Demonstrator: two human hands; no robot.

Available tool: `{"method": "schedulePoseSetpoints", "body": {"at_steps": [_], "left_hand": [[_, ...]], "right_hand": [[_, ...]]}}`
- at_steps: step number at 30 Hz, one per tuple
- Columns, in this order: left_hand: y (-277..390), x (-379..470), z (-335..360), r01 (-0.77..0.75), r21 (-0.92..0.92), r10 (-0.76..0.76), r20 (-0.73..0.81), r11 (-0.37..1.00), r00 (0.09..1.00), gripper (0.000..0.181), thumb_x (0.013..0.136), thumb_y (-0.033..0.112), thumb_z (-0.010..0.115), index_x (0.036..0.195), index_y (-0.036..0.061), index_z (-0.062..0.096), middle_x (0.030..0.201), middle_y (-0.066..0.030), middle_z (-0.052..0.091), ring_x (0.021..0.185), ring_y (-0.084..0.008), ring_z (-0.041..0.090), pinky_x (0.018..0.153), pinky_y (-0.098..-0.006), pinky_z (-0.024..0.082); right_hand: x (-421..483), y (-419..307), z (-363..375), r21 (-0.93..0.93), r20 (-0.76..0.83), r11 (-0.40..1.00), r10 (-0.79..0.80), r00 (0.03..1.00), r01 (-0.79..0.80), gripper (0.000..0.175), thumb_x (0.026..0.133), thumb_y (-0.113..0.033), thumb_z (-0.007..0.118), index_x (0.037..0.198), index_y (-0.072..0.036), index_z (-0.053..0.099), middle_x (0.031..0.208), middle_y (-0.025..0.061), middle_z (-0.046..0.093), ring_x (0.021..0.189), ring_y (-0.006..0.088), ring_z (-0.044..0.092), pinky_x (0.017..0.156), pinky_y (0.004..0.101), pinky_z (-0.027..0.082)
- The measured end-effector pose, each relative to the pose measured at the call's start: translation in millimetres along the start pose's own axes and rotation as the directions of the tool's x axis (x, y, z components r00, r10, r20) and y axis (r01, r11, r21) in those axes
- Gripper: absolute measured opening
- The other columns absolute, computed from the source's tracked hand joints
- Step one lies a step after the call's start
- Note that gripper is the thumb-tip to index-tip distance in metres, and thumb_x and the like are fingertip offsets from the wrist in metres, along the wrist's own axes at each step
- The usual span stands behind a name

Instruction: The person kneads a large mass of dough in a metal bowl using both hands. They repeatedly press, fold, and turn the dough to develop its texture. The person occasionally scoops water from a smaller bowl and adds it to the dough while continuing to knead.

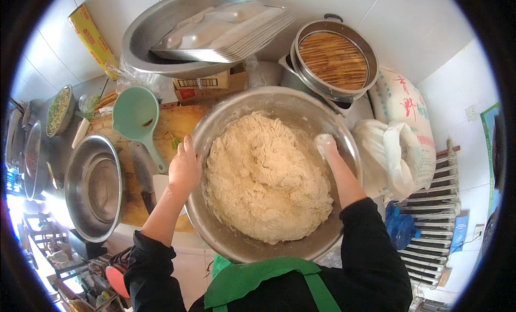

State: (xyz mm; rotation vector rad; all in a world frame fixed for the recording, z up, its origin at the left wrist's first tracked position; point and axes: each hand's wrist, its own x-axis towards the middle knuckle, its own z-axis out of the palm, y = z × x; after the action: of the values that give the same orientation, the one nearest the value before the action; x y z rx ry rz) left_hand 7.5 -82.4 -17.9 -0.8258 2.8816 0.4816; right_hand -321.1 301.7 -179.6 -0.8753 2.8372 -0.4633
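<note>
A large stainless steel basin [258, 253] lies right in front of me, holding a big, rough mass of pale dough [270, 179]. My left hand [185, 165] rests against the basin's left rim, fingers pointing up and away. Inside the basin, near its right wall, is my right hand [327, 146], its fingers coated with flour or dough and curled; it is apart from the main mass. Whether anything is within those fingers cannot be told.
Left, a wooden cutting board [181, 118] bears a green plastic ladle [137, 110], a cleaver [142, 167] and an empty metal bowl [94, 187]. Behind stand a basin with stacked trays [225, 34] and a steamer pot [334, 58]. Right are white woven sacks [403, 110].
</note>
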Motion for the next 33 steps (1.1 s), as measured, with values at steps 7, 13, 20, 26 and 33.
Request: {"method": "schedulePoseSetpoints", "body": {"at_steps": [7,13,20,26,33], "left_hand": [[-9,4,2,-0.056,0.028,0.056,-0.017,0.998,0.998,0.067,0.094,0.02,0.052,0.146,-0.0051,0.018,0.133,-0.0273,0.044,0.096,-0.039,0.065,0.079,-0.0421,0.056],[-9,5,2,-0.019,-0.072,0.019,-0.003,0.997,1.0,0.069,0.088,0.012,0.055,0.145,-0.0057,0.021,0.128,-0.0262,0.048,0.094,-0.0369,0.066,0.078,-0.0416,0.056],[-10,6,3,0.005,-0.122,-0.014,-0.076,0.992,0.997,0.053,0.094,0.024,0.053,0.136,-0.0002,0.034,0.122,-0.0257,0.053,0.097,-0.0423,0.062,0.082,-0.0481,0.052],[-2,7,-3,0.066,-0.209,-0.079,-0.057,0.976,0.995,0.053,0.093,0.027,0.055,0.137,0.005,0.036,0.127,-0.0222,0.053,0.106,-0.0414,0.059,0.089,-0.0485,0.049],[-5,6,-4,0.026,-0.283,-0.053,-0.088,0.959,0.995,0.053,0.09,0.024,0.056,0.136,0.006,0.037,0.126,-0.0229,0.053,0.107,-0.0422,0.057,0.09,-0.0494,0.047]], "right_hand": [[95,-158,-1,0.261,0.135,0.936,0.206,0.969,-0.236,0.031,0.084,-0.03,0.065,0.072,-0.001,0.062,0.065,0.011,0.061,0.058,0.0266,0.059,0.05,0.0429,0.045],[110,-238,8,0.142,0.523,0.975,0.071,0.849,-0.169,0.049,0.085,-0.049,0.059,0.095,-0.003,0.071,0.092,0.0194,0.069,0.082,0.0315,0.067,0.073,0.0455,0.05],[73,-308,-9,0.22,0.731,0.968,-0.245,0.638,0.12,0.052,0.08,-0.055,0.062,0.09,-0.005,0.071,0.086,0.0158,0.068,0.078,0.029,0.064,0.071,0.0432,0.05],[-59,-303,-91,-0.064,0.855,0.901,-0.172,0.489,0.429,0.054,0.076,-0.06,0.065,0.085,-0.006,0.072,0.081,0.0127,0.068,0.073,0.0268,0.062,0.069,0.0412,0.05],[-184,-211,-74,-0.302,0.766,0.645,-0.274,0.582,0.702,0.056,0.07,-0.057,0.069,0.094,-0.006,0.072,0.108,0.0162,0.066,0.104,0.0336,0.06,0.091,0.0507,0.043]]}}
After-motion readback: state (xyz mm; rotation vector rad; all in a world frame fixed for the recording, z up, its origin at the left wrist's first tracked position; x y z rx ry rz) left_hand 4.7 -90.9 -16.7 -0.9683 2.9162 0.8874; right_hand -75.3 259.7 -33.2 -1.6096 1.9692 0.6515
